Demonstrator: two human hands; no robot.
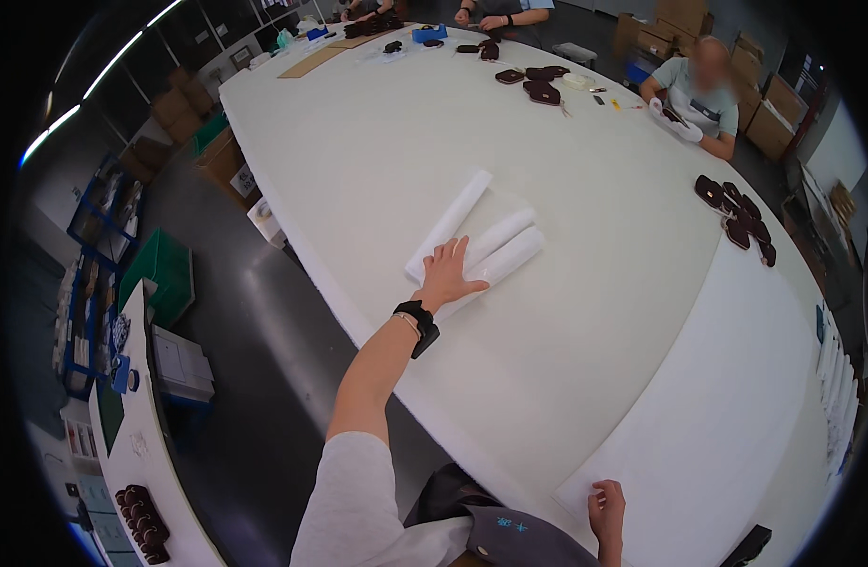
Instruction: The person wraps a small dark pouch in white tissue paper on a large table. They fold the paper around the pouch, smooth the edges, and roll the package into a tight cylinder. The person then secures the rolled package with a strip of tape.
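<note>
My left hand (443, 274) reaches forward with its fingers spread over white rolls lying on the big table. One white roll (458, 217) lies on the left of the hand; two more, a middle white roll (505, 230) and a right-hand white roll (514, 257), lie close together beside it. The palm covers their near parts. My right hand (607, 510) is low in the picture at the near corner of a large white sheet (698, 406). Its fingers are curled in, and whether they pinch the sheet's edge is hidden.
The pale table (358, 161) stretches far ahead. Dark brown pouches (736, 217) lie at its right edge, and more brown pouches (543, 92) at the far side. A person in white gloves (689, 104) sits at the far right; others work at the far end. A green bin (160, 274) stands left.
</note>
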